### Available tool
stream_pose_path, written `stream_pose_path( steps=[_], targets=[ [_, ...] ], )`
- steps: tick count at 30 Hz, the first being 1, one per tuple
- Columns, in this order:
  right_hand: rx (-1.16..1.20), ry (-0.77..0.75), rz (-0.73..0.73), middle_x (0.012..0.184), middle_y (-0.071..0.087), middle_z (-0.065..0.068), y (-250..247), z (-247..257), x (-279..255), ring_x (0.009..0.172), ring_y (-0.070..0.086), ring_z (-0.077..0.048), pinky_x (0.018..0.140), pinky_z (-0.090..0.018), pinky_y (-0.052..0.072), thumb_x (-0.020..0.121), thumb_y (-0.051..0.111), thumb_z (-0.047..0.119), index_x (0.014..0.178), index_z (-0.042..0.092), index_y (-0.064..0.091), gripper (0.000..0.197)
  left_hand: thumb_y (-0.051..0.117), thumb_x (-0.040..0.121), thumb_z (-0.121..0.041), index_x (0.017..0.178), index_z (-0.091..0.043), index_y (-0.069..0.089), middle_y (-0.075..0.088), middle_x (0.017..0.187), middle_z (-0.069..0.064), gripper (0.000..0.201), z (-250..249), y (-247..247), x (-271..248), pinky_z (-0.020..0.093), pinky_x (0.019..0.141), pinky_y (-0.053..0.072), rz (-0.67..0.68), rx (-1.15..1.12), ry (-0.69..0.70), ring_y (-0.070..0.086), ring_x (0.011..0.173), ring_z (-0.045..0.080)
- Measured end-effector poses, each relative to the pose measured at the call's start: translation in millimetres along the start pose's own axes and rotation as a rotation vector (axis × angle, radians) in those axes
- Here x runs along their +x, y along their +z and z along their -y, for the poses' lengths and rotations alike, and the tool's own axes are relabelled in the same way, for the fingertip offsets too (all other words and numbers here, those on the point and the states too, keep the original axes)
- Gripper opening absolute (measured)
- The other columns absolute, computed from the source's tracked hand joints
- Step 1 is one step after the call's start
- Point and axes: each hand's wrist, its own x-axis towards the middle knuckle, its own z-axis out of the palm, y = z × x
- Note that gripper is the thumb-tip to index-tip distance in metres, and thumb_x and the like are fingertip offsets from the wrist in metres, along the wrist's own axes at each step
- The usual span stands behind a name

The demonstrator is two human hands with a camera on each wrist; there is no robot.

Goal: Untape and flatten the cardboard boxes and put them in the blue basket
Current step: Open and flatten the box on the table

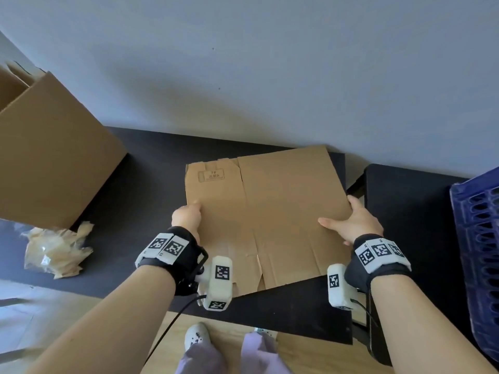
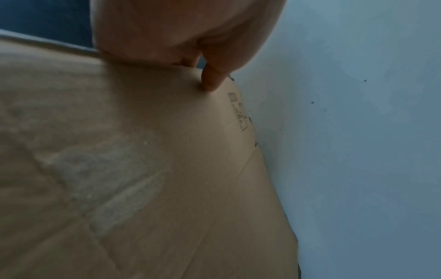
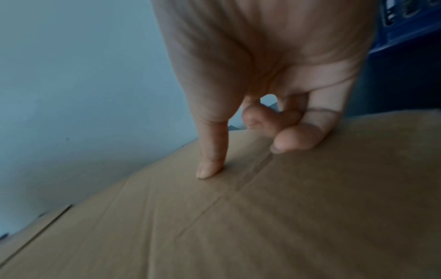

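we are gripping the flat box (image 1: pixel 266 211) over the table (image 1: pixel 151 201) | left hand (image 1: pixel 187 215) and right hand (image 1: pixel 351 222) clamping opposite edges | basket (image 1: pixel 475 238) waiting right | risk: sheet flexing, slipping, snagging the rim

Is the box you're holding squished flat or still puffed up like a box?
Flat. The cardboard box lies as one thin sheet with creases showing, held at its side edges by the left hand and right hand.
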Motion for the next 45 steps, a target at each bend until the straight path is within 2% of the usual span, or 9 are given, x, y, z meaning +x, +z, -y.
stream_pose_path(
  steps=[5,8,11,13,19,24,31,38,45],
  targets=[
    [0.277,-0.036,-0.025,0.098,0.065,0.007,-9,-9,4,0.072,0.063,-0.016,0.066,-0.033,0.058,0.077,0.075,0.035,0.119,0.027,0.058,0.046,0.045,0.097,-0.037,0.115,-0.011,0.059,0.058,0.103,0.006,0.035,-10,9,-10,0.037,0.093,0.044,-0.116,-0.033,0.17,0.054,0.095,0.026],
    [0.382,-0.073,-0.088,0.084,0.063,0.01,-19,-6,1,0.063,0.063,-0.018,0.073,-0.038,0.058,0.076,0.076,0.032,0.112,0.026,0.058,0.04,0.044,0.097,-0.04,0.083,-0.017,0.058,0.06,0.098,0.007,0.03,-17,8,-21,0.041,0.092,0.046,-0.135,-0.064,0.265,0.055,0.091,0.025],
    [0.437,-0.087,-0.094,0.076,0.064,0.003,-33,-3,-4,0.053,0.06,-0.018,0.07,-0.037,0.057,0.075,0.077,0.033,0.105,0.024,0.058,0.037,0.043,0.097,-0.039,0.069,-0.018,0.048,0.052,0.086,0.006,0.035,-27,6,-35,0.033,0.072,0.044,-0.143,-0.116,0.35,0.048,0.081,0.021],
    [0.445,-0.103,-0.104,0.071,0.063,0.001,-42,-4,-15,0.051,0.058,-0.018,0.061,-0.03,0.052,0.076,0.076,0.034,0.1,0.022,0.058,0.032,0.042,0.097,-0.04,0.069,-0.019,0.046,0.048,0.081,0.003,0.035,-32,3,-46,0.029,0.062,0.038,-0.125,-0.131,0.399,0.045,0.077,0.019],
    [0.545,-0.174,-0.209,0.084,0.067,0.002,-64,1,-60,0.056,0.062,-0.016,0.057,-0.026,0.05,0.076,0.076,0.033,0.099,0.02,0.058,0.031,0.042,0.096,-0.044,0.071,-0.018,0.048,0.045,0.074,-0.001,0.036,-42,-17,-86,0.025,0.06,0.037,-0.073,-0.22,0.504,0.043,0.068,0.014],
    [0.718,-0.245,-0.247,0.088,0.07,-0.003,-89,15,-109,0.06,0.064,-0.017,0.072,-0.037,0.059,0.074,0.079,0.024,0.101,0.01,0.062,0.034,0.041,0.096,-0.045,0.063,-0.018,0.036,0.029,0.061,-0.004,0.043,-55,-50,-141,0.024,0.053,0.027,-0.048,-0.321,0.66,0.03,0.055,0.012],
    [0.901,-0.375,-0.385,0.095,0.065,-0.005,-130,24,-196,0.058,0.058,-0.014,0.066,-0.032,0.058,0.077,0.075,0.013,0.11,0.009,0.054,0.04,0.04,0.096,-0.049,0.065,-0.021,0.038,0.033,0.066,-0.006,0.042,-63,-91,-210,0.024,0.059,0.032,0.008,-0.438,0.794,0.037,0.062,0.012],
    [0.948,-0.477,-0.59,0.098,0.063,-0.005,-192,-7,-267,0.058,0.058,-0.013,0.063,-0.028,0.056,0.081,0.063,0.004,0.112,0.007,0.056,0.033,0.042,0.095,-0.05,0.071,-0.025,0.052,0.057,0.089,-0.003,0.036,-62,-77,-270,0.023,0.076,0.041,0.197,-0.571,0.877,0.051,0.082,0.013],
    [1.047,-0.478,-0.749,0.095,0.061,-0.007,-249,-58,-300,0.065,0.062,-0.016,0.073,-0.033,0.058,0.083,0.06,0.0,0.106,0.017,0.046,0.032,0.042,0.095,-0.047,0.067,-0.02,0.044,0.047,0.072,-0.004,0.04,-63,-33,-334,0.026,0.068,0.037,0.298,-0.581,0.99,0.042,0.066,0.012]
  ],
)
